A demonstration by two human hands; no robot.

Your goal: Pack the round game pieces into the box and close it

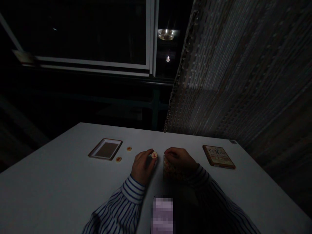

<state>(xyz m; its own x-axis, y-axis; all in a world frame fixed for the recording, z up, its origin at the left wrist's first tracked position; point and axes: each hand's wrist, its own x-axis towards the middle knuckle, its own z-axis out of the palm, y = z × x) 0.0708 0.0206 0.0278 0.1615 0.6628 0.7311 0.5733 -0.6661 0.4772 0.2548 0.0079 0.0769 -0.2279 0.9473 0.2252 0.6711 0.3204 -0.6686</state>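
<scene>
While left hand (142, 167) pinches round piece (154, 155), red-marked face toward camera, right hand (180, 158) curls, grip unclear.

The only view here, from the wearer's head close above the white tabletop (73, 185), faces forward and down over the left hand (142, 167) and right hand (181, 158), reaching the window (97, 32) beyond

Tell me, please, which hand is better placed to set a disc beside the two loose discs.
Probably the left hand: it holds a red-marked disc and is nearer the two loose discs, while the right hand is farther away, by the clustered discs.
</scene>
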